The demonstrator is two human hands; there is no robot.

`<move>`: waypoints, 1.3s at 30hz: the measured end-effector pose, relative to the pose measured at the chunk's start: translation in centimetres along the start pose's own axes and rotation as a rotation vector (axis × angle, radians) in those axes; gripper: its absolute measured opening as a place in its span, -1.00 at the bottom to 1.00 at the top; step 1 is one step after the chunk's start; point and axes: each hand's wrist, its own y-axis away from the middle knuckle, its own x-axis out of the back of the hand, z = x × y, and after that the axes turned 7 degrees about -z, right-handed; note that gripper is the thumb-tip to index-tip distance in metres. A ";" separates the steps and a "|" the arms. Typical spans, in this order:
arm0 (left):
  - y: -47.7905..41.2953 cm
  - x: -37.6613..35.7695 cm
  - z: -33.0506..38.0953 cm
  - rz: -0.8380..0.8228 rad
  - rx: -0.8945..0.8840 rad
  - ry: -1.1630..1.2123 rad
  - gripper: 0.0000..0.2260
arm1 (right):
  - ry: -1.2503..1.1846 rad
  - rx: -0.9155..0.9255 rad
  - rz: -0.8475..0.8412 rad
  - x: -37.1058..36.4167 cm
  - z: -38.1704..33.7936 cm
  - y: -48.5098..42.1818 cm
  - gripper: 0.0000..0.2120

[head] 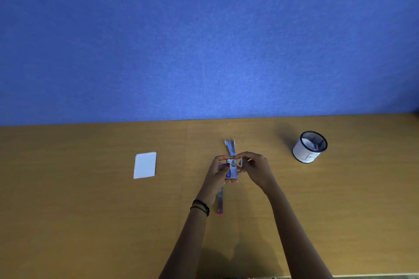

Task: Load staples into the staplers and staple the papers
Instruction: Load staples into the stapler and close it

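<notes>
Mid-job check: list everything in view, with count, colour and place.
paper stack: one, white, desk left.
stapler: count unclear, silver with pink near tip, grey-blue far end, desk centre.
staple box: one, white-blue, held over the stapler.
mesh cup: one, black with white label, desk right.
desk: one, brown.
partition: one, blue, behind desk.
bracelets: black, left wrist.
left hand: grips the box.
right hand: pinches its top.

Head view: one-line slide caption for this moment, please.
Left hand and right hand hold a small staple box above a stapler on the table; paper stack lies left, mesh cup right.
</notes>
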 end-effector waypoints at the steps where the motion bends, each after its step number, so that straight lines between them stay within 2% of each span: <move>1: 0.0 0.1 0.0 0.001 0.001 0.004 -0.86 | -0.013 -0.001 0.011 0.0 0.2 0.0 -0.73; 4: 0.2 0.5 -0.2 0.008 -0.004 0.005 -0.86 | -0.086 -0.041 0.060 0.1 0.8 -0.2 -0.75; 10: 0.1 1.3 -0.8 0.065 0.016 0.007 -0.86 | -0.398 -0.133 0.149 0.2 1.9 -0.4 -0.78; 17: -0.7 1.5 -0.7 0.072 -0.004 0.035 -0.73 | -0.656 -0.270 0.156 0.7 3.1 -1.2 -0.75; 20: -1.2 1.4 -0.6 0.050 0.000 0.010 -0.75 | -0.709 -0.306 0.126 0.7 3.3 -1.8 -0.76; 22: -1.7 1.2 -0.6 0.024 0.014 -0.015 -0.76 | -0.647 -0.310 0.101 0.5 3.2 -2.3 -0.77; 25: -2.5 0.9 -0.5 -0.017 0.044 -0.104 -0.76 | -0.426 -0.268 0.072 0.2 3.2 -2.9 -0.83; 30: -3.7 0.3 -0.1 -0.086 0.060 -0.252 -0.81 | -0.294 -0.205 0.023 0.6 3.3 -3.9 -0.84; 39: -6.2 -0.2 -0.5 -0.080 0.067 -0.370 -0.73 | -0.276 -0.189 -0.004 2.1 4.6 -5.0 -0.80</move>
